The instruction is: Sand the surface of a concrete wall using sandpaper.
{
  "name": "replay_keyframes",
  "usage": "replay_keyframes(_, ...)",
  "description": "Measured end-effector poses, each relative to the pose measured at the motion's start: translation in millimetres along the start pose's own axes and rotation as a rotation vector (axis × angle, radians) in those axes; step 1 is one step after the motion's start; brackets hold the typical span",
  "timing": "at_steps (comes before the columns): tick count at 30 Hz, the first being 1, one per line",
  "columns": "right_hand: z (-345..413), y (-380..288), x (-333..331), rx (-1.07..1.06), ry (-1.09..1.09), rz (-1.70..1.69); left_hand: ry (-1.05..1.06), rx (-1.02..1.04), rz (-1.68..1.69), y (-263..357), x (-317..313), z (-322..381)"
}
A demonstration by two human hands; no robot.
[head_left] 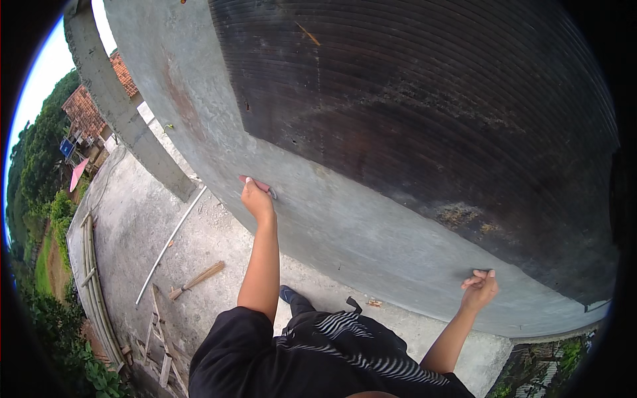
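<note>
A grey cement-faced wall [358, 239] curves across the view in front of me. My left hand [258, 201] grips a small reddish piece [259, 185] with a grey end, held against or close to the wall; its exact kind cannot be told. Farther right, my right hand [480, 289] is at the same wall with fingers half bent and apart, and I see nothing in it. Whether its fingertips touch the surface is unclear. Above both hands, a dark ribbed panel [398, 124] with pale dusty stains is set in the wall.
A concrete post [127, 117] rises at left. On the concrete floor [124, 199] lie a white pipe [171, 244], a stick broom [196, 280], wooden pieces [161, 343] and bamboo poles [97, 293] along the edge. Beyond the edge are greenery and tiled roofs [84, 112].
</note>
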State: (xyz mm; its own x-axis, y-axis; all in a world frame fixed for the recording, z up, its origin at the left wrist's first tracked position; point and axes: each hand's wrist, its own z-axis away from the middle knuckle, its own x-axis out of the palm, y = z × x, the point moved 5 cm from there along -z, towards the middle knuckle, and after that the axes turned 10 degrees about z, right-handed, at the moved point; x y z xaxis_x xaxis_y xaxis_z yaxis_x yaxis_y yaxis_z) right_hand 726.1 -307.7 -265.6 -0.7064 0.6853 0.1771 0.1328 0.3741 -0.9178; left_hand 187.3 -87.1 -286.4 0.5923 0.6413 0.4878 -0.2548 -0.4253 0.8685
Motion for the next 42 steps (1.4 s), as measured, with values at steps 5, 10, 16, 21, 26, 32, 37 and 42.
replay_keyframes(5, 0, 1, -1, 0.008, 0.016, 0.000, -0.058, -0.179, -0.001, 0, 18, 65)
replay_keyframes(10, 0, 0, -5, 0.008, 0.015, -0.005, -0.110, -0.155, -0.005, -1, 13, 39)
replay_keyframes(16, 0, 0, 0, 0.008, 0.007, -0.007, -0.021, -0.090, -0.053, -9, -4, 0)
replay_keyframes(21, 1, -1, -2, 0.019, 0.021, -0.012, -0.208, -0.193, -0.092, -15, 14, 72)
replay_keyframes(26, 1, -3, 0, 0.012, -0.013, -0.023, -0.023, -0.110, 0.012, 7, 1, 2)
replay_keyframes(32, -1, 3, -3, 0.016, -0.001, -0.007, -0.130, -0.135, -0.002, 42, 29, 11)
replay_keyframes(37, -1, 0, -4, -0.003, -0.031, -0.038, -0.149, 0.125, -0.045, 42, 28, 15)
replay_keyframes(42, 0, 1, -1, -0.007, -0.026, -0.033, -0.044, -0.134, -0.138, -39, -20, 32)
